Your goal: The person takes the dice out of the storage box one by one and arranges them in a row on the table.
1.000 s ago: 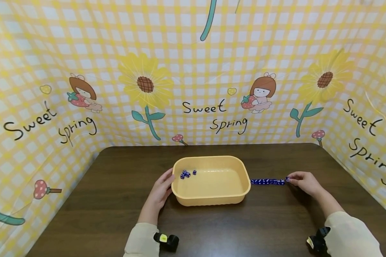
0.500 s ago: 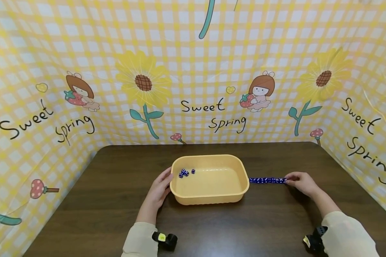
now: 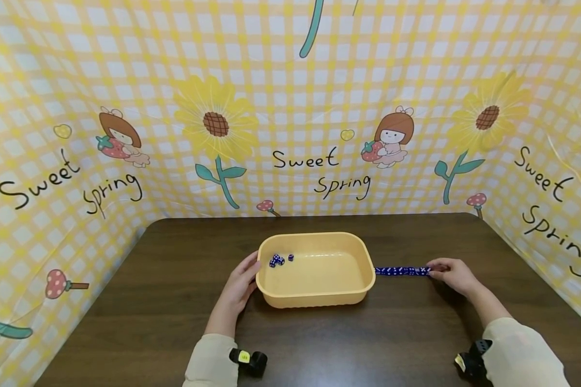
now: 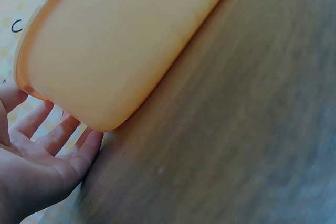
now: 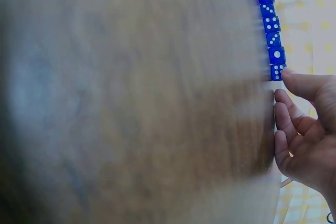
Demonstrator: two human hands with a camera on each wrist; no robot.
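At its left end, a yellow plastic basin (image 3: 319,269) is touched by my left hand (image 3: 241,282); the fingers (image 4: 39,119) rest against its outer wall, loosely bent. Several blue dice with white dots (image 3: 277,260) lie inside it on the left. A straight row of blue dice (image 3: 401,271) runs rightward from the basin's right side along the table. My right hand (image 3: 455,275) pinches the end die (image 5: 277,72) with thumb and forefinger at the row's right end. The right wrist view shows the thumb on that die, the forefinger's contact hidden behind.
Everything stands on a dark wooden table (image 3: 150,322). A yellow checked cloth (image 3: 300,97) with flowers and lettering hangs around the back and sides. A black wrist camera (image 3: 249,363) is strapped to the left sleeve, another (image 3: 473,360) to the right.
One second ago the right hand held the end die slightly apart from the row; it has moved left against the row. The left hand and basin keep their places.
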